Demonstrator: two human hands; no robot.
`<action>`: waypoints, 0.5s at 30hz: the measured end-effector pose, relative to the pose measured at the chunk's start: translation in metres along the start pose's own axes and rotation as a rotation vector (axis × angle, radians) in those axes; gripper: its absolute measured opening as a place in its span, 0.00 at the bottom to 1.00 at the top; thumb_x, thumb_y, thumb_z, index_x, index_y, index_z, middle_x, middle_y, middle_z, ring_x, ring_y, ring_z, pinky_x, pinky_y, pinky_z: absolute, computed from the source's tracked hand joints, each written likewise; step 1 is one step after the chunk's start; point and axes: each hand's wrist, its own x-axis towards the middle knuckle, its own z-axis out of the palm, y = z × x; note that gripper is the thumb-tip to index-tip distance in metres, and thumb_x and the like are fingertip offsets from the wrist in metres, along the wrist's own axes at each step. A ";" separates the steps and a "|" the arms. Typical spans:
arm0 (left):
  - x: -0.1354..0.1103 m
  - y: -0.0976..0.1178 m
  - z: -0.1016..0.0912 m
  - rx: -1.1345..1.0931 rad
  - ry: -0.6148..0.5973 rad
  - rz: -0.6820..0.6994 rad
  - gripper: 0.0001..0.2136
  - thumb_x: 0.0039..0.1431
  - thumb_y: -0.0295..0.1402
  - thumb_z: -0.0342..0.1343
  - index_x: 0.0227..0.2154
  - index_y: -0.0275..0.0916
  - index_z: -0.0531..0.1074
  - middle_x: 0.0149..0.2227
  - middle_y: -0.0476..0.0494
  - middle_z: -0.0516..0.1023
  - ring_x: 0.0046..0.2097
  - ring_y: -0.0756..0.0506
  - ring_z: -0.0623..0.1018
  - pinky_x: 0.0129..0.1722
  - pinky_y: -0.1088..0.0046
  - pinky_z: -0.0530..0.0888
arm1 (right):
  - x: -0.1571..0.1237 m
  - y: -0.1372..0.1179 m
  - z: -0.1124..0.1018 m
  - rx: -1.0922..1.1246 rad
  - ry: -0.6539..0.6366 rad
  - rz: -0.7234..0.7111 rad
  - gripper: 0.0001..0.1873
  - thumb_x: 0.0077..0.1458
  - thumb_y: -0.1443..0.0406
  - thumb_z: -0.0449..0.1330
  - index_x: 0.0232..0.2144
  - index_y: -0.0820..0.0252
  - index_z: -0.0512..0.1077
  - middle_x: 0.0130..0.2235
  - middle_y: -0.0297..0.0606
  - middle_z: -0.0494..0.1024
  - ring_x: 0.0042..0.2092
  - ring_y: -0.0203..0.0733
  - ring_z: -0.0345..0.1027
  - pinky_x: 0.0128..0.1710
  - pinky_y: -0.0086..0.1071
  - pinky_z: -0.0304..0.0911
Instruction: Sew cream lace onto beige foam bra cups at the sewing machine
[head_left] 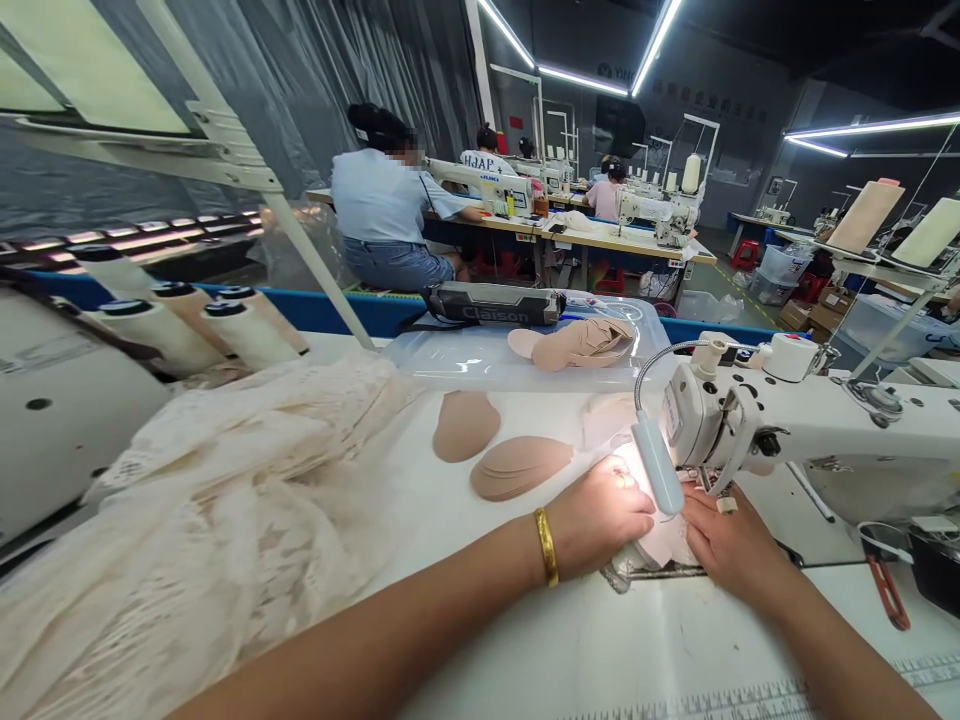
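Note:
My left hand (600,515), a gold bangle on its wrist, lies on a pale fabric piece (664,543) under the needle of the white sewing machine (795,430); its fingers are curled down on the cloth. My right hand (731,545) presses flat on the same piece from the right. The machine's small lamp (656,462) shines on both hands and hides part of the fingers. Two stacks of beige bra cups (517,467) lie on the table just beyond my left hand.
A heap of cream lace (225,520) fills the left of the table. White thread cones (187,325) stand at far left. A clear tray (487,355) with more beige cups sits behind. Other people sew at tables in the back.

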 end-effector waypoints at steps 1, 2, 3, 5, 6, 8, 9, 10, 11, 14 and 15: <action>0.000 0.000 0.000 0.008 -0.001 0.010 0.09 0.56 0.19 0.54 0.27 0.39 0.71 0.31 0.48 0.78 0.35 0.44 0.76 0.44 0.61 0.69 | 0.000 0.001 0.001 0.007 0.003 0.004 0.27 0.62 0.74 0.51 0.60 0.52 0.72 0.44 0.42 0.83 0.53 0.55 0.71 0.53 0.51 0.68; 0.001 0.000 0.001 0.015 0.001 0.009 0.09 0.56 0.19 0.54 0.27 0.39 0.71 0.31 0.47 0.78 0.35 0.44 0.75 0.44 0.61 0.69 | 0.000 0.002 0.003 0.014 0.006 0.009 0.27 0.62 0.73 0.51 0.60 0.52 0.72 0.44 0.42 0.83 0.53 0.55 0.71 0.53 0.51 0.68; 0.001 0.000 0.001 0.020 0.011 -0.004 0.09 0.57 0.19 0.54 0.28 0.40 0.71 0.31 0.47 0.78 0.35 0.44 0.75 0.43 0.61 0.68 | -0.001 0.003 0.005 0.018 0.005 0.016 0.26 0.62 0.73 0.52 0.60 0.53 0.72 0.45 0.42 0.83 0.53 0.55 0.71 0.53 0.51 0.69; 0.002 0.000 0.002 0.027 0.035 -0.023 0.08 0.58 0.20 0.55 0.28 0.40 0.72 0.32 0.45 0.78 0.36 0.44 0.75 0.44 0.61 0.68 | -0.001 0.005 0.009 0.021 -0.002 0.027 0.26 0.63 0.72 0.52 0.60 0.54 0.72 0.45 0.43 0.82 0.53 0.55 0.71 0.53 0.50 0.69; 0.002 0.000 0.003 0.031 0.046 -0.030 0.08 0.58 0.20 0.55 0.28 0.40 0.72 0.32 0.45 0.78 0.37 0.43 0.75 0.45 0.61 0.68 | -0.002 0.006 0.012 0.021 -0.007 0.031 0.26 0.63 0.71 0.52 0.61 0.54 0.71 0.45 0.44 0.82 0.53 0.54 0.72 0.52 0.50 0.70; 0.003 0.000 0.004 0.040 0.055 -0.039 0.08 0.58 0.21 0.56 0.27 0.40 0.72 0.32 0.44 0.77 0.37 0.43 0.75 0.45 0.61 0.68 | -0.002 0.008 0.016 0.019 -0.016 0.034 0.26 0.64 0.71 0.52 0.62 0.55 0.71 0.44 0.45 0.82 0.52 0.54 0.72 0.52 0.49 0.70; 0.003 0.001 0.004 0.047 0.052 -0.042 0.08 0.57 0.21 0.56 0.27 0.39 0.71 0.31 0.45 0.76 0.36 0.43 0.75 0.44 0.61 0.68 | -0.002 0.009 0.017 0.018 -0.015 0.035 0.26 0.64 0.71 0.52 0.62 0.56 0.70 0.44 0.45 0.82 0.51 0.54 0.73 0.51 0.49 0.71; 0.003 0.001 0.004 0.055 0.048 -0.047 0.08 0.56 0.21 0.57 0.26 0.39 0.70 0.31 0.45 0.76 0.35 0.44 0.74 0.43 0.61 0.67 | -0.002 0.009 0.017 0.019 -0.012 0.036 0.25 0.64 0.71 0.51 0.62 0.56 0.70 0.44 0.45 0.82 0.52 0.54 0.73 0.51 0.49 0.71; 0.003 0.002 0.005 0.065 0.045 -0.053 0.08 0.55 0.20 0.56 0.26 0.39 0.70 0.30 0.46 0.75 0.34 0.44 0.73 0.42 0.61 0.67 | -0.002 0.009 0.016 0.021 -0.003 0.034 0.25 0.65 0.71 0.51 0.62 0.57 0.70 0.44 0.45 0.82 0.52 0.54 0.73 0.51 0.49 0.71; 0.003 0.004 0.005 0.084 0.038 -0.063 0.09 0.53 0.19 0.55 0.24 0.39 0.67 0.27 0.48 0.73 0.31 0.46 0.72 0.40 0.61 0.65 | -0.002 0.007 0.008 0.044 0.045 0.012 0.24 0.65 0.72 0.50 0.59 0.57 0.72 0.48 0.45 0.81 0.52 0.54 0.73 0.51 0.48 0.72; 0.003 0.004 0.005 0.086 0.038 -0.063 0.09 0.53 0.18 0.55 0.24 0.39 0.67 0.27 0.48 0.73 0.31 0.46 0.72 0.40 0.62 0.65 | -0.002 0.006 0.005 0.051 0.073 0.008 0.22 0.65 0.72 0.50 0.57 0.56 0.73 0.48 0.45 0.82 0.51 0.53 0.74 0.49 0.46 0.73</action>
